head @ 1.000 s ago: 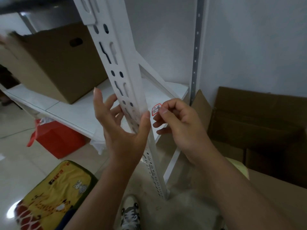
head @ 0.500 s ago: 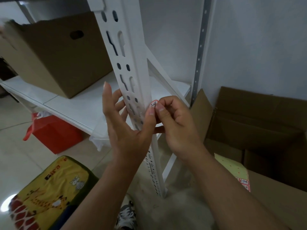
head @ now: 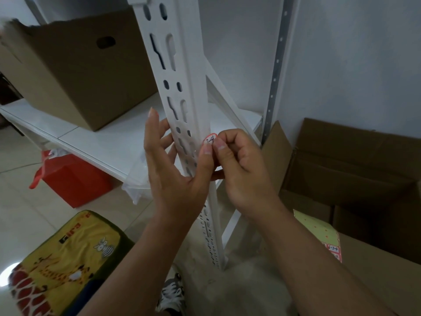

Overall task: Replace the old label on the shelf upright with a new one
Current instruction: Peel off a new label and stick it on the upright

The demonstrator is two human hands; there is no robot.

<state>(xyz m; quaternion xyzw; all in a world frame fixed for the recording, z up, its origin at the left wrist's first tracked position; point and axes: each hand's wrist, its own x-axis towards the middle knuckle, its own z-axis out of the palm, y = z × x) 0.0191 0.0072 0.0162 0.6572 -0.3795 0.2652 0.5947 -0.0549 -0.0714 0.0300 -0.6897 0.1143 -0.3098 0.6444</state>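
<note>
- small round red-edged paper label [head: 210,140] against edge of white slotted metal shelf upright [head: 182,92]
- right hand [head: 241,169]: fingers curled, pinching label
- left hand [head: 175,176]: fingers straight beside upright, thumb pressing label's lower edge

The shelf upright [head: 189,92] is plain white with dark slots, and the label [head: 210,140] on it is white with a red-orange rim and black handwriting, maybe "24". At 8 o'clock there's a yellow cushion [head: 66,258] with giraffe and zebra cartoons; at 9, a red bag [head: 73,179]. Boxes [head: 75,65] are brown cardboard.
</note>
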